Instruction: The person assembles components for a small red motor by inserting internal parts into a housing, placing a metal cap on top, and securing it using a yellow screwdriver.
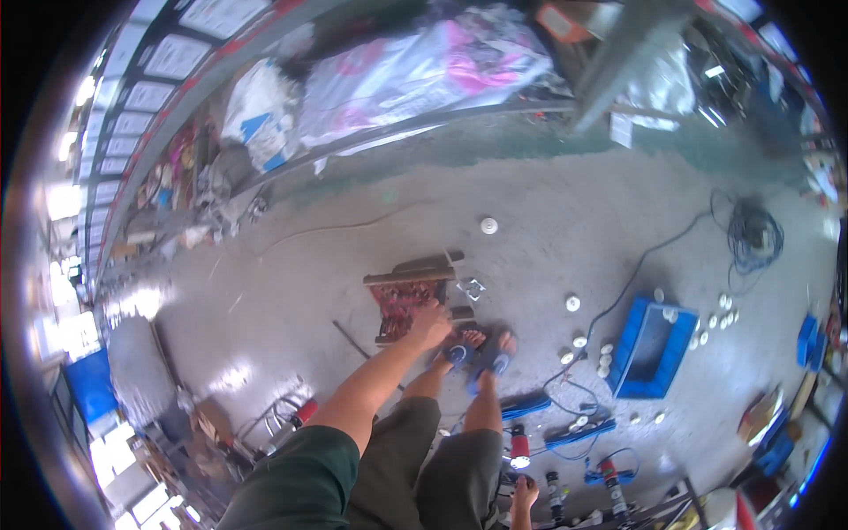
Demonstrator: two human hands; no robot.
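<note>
My left hand [431,325] reaches down in front of my feet, its fingers closed at the right edge of a small wooden stool [408,305] with a red patterned panel. The stool seems tipped on its side, dark wooden pieces along its far and near edges. Low in the picture, my right hand [525,493] hangs by my right leg, fingers curled; what is in them, if anything, is too small to make out. Just beyond it is a red cylindrical tool [518,446] with a bright white end. A small metal bracket [472,288] lies right of the stool.
A blue crate [654,349] stands to the right, with several white round discs [572,304] scattered around it. A dark cable [632,278] runs to a coil [755,237]. Blue cable bundles [579,433] lie near my feet. A rack with wrapped bundles [424,75] lines the far side.
</note>
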